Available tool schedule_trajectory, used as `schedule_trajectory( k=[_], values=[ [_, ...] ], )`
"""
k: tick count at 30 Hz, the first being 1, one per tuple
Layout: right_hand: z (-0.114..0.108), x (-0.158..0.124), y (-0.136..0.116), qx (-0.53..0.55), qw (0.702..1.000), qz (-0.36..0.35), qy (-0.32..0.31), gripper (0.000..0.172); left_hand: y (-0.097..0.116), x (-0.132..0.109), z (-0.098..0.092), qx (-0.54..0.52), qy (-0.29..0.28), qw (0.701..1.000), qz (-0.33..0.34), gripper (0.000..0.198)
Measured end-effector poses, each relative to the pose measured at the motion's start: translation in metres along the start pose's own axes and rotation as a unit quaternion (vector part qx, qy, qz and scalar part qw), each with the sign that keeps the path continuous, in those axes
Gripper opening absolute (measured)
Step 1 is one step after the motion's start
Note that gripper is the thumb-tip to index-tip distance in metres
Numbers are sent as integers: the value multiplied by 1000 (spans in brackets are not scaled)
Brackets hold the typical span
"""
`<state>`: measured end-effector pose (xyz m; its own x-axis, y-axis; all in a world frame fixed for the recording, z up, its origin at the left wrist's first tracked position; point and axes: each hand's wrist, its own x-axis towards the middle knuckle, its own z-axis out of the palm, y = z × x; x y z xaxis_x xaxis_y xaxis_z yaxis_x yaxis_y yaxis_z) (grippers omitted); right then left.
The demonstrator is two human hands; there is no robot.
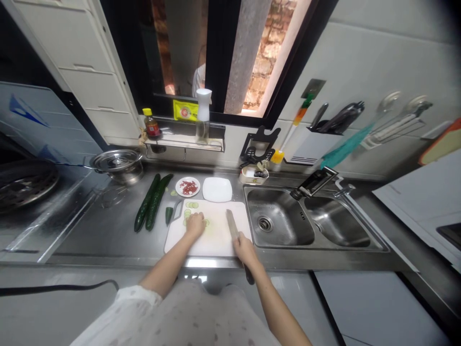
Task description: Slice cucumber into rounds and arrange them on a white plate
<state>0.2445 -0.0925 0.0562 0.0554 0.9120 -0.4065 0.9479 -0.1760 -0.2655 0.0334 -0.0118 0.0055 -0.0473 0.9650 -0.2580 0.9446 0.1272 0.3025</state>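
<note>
A white cutting board (216, 242) lies in front of me on the steel counter. My left hand (195, 225) is on its left half, fingers curled down over pale green cucumber slices (206, 223); the fingertips are partly hidden. More cucumber slices (193, 205) are laid out near the board's upper left corner. My right hand (243, 247) grips a knife (232, 224) by its dark handle, the blade pointing away from me over the board's right side. A cut cucumber end (169, 215) is just left of the board.
Two whole cucumbers (154, 202) lie to the left. Behind the board are a plate of chopped red pieces (188, 187) and a white square plate (217, 189). A double sink (284, 240) adjoins on the right, and a lidded steel pot (122, 168) stands at back left.
</note>
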Motion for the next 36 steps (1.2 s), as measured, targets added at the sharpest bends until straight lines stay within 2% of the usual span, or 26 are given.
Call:
schedule_trajectory(
  k=[9,18,23,28,36],
  values=[
    [-2,9,-20,-22,1000,-7,-12,30,0,4,3,-26,11,1000,-1,14],
    [2,12,-17,-27,999,-11,-13,33,-2,3,8,-107,7,993,-39,20],
    [3,13,-17,-22,1000,-8,-15,33,-6,-5,9,-162,-6,984,-69,14],
    [5,14,-16,-30,999,-8,-18,32,-23,-18,7,-200,15,977,-79,10],
    [5,14,-18,-27,999,-6,-16,29,-70,-26,0,-208,63,970,-109,10]
  ],
)
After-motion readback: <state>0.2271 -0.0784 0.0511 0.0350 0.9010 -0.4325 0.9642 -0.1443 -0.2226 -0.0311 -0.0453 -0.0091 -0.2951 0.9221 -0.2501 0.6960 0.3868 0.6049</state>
